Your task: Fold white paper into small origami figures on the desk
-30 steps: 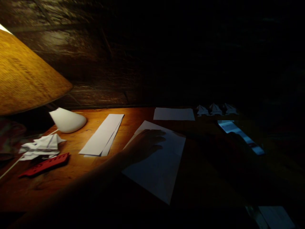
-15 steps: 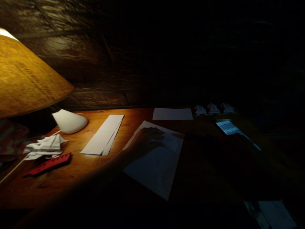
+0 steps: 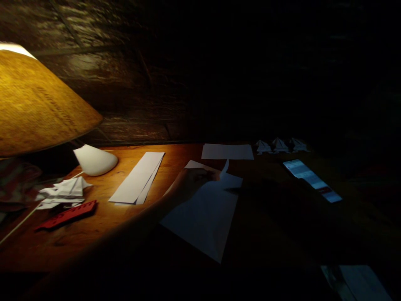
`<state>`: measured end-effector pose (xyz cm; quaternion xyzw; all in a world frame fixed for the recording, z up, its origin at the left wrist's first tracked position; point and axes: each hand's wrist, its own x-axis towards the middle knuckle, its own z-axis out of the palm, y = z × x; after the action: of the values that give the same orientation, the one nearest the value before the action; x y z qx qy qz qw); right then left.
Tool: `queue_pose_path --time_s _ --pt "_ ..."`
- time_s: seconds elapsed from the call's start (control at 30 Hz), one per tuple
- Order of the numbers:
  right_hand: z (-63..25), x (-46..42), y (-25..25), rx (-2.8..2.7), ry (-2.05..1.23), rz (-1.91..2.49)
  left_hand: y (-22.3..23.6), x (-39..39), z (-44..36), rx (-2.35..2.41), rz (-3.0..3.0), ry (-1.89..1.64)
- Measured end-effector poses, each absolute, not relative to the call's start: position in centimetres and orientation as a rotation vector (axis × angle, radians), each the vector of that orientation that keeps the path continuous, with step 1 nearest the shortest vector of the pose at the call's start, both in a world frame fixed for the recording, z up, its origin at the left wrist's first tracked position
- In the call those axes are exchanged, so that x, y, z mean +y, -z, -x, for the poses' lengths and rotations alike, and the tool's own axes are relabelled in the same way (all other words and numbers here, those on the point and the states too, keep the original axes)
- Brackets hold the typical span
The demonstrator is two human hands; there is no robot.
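Note:
A pale sheet of paper [image 3: 200, 221] lies at an angle on the wooden table, mostly in shadow. At its far part, my left hand [image 3: 199, 177] is closed, with the fingertips pinching a raised, curled bit of the paper. To the right lies a lit phone [image 3: 308, 177], its whole length now showing. My right hand [image 3: 302, 190] is only a dark shape beside the phone's near edge. Its fingers are lost in the dark, so I cannot tell how they are held.
Folded white strips [image 3: 138, 177] and a white sheet [image 3: 227, 151] lie toward the back. Three folded paper figures [image 3: 280, 145] stand by the wall. On the left are a lamp [image 3: 95, 161], a crumpled-looking folded paper [image 3: 64, 192] and a red object [image 3: 67, 215]. A pale item [image 3: 360, 282] sits lower right.
My left hand has gone from lying spread on the sheet to pinching a lifted bit of it. The dark right hand has drawn back, uncovering more of the phone's screen.

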<state>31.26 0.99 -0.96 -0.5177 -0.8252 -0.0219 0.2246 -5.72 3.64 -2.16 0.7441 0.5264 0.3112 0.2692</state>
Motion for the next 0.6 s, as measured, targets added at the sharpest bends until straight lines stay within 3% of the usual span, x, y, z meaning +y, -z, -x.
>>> queue_pose_path --time_s 0.37,0.6 --pt "-25.6 4.7 1.8 -2.448 -0.186 1.248 1.9 2.9 5.7 1.273 -2.173 -0.882" --pt "-25.1 7.3 3.2 -2.368 -0.344 1.222 1.7 0.8 7.0 1.125 -2.686 -0.429"
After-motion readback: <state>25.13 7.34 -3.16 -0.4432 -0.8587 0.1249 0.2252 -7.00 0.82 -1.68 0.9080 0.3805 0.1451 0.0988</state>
